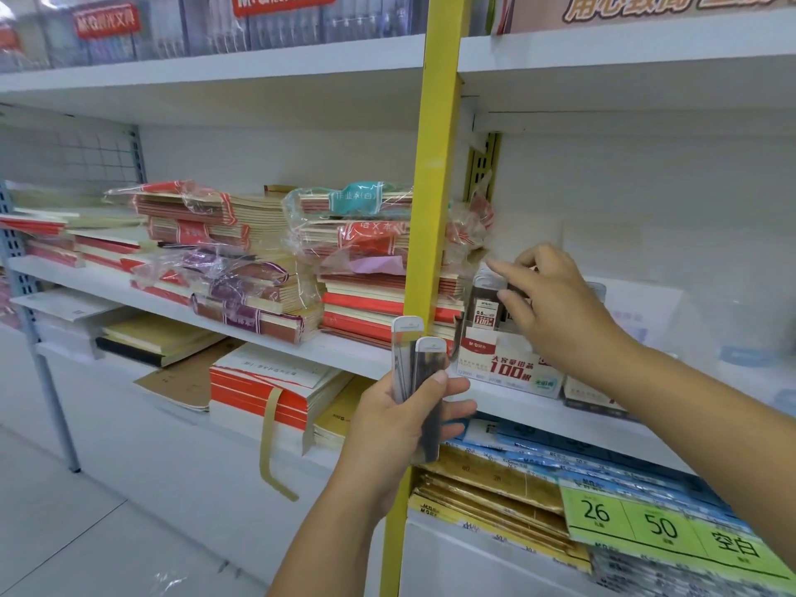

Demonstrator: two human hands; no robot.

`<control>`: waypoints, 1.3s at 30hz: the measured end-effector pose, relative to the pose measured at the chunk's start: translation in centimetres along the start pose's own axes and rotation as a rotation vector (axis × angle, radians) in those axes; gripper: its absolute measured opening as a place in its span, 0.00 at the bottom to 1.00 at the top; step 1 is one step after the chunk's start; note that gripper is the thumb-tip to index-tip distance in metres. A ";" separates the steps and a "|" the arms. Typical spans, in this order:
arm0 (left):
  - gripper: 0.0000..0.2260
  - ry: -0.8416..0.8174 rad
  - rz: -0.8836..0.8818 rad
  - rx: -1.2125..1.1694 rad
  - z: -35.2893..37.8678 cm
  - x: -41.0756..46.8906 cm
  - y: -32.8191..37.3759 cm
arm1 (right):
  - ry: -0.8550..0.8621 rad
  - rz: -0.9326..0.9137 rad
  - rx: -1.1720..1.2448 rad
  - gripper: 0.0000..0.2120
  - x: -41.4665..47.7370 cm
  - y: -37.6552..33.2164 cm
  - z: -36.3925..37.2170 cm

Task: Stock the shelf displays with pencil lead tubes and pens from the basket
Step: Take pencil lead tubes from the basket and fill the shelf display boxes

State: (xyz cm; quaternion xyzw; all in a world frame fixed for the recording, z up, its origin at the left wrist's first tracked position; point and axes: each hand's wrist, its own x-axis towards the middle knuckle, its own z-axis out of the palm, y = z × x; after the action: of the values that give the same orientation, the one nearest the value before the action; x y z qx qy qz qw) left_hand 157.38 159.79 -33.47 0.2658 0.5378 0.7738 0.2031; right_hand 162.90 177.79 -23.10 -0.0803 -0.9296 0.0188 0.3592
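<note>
Fingers [456,409] of the left hand [387,420] clasp two pencil lead tubes [428,368], held upright in front of the yellow shelf post [435,165]. The tubes are flat and clear with white caps, and dark leads show inside. The right hand [555,303] reaches to the white display box [508,368] on the shelf [344,351], index finger laid over the cap of a labelled tube [484,305] standing in the box, thumb at its side; cannot tell if it is pinched. Wrapped exercise books [241,252] are stacked to the left.
</note>
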 end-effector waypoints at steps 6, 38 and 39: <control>0.20 -0.143 -0.011 0.014 1.0 -0.6 -0.2 | -0.295 0.075 0.544 0.07 -4.6 -2.2 -0.6; 0.05 -0.022 0.017 0.175 2.5 0.2 -0.9 | 0.192 0.059 0.406 0.09 -0.6 1.9 -4.7; 0.05 -0.007 0.025 0.177 2.4 0.2 -1.0 | 0.154 0.061 0.359 0.09 -0.1 2.0 -4.4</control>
State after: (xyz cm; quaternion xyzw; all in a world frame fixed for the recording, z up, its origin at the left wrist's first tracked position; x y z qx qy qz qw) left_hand 158.77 162.03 -33.66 0.2919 0.6000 0.7249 0.1712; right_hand 166.18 179.70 -20.05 -0.0443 -0.8782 0.1892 0.4371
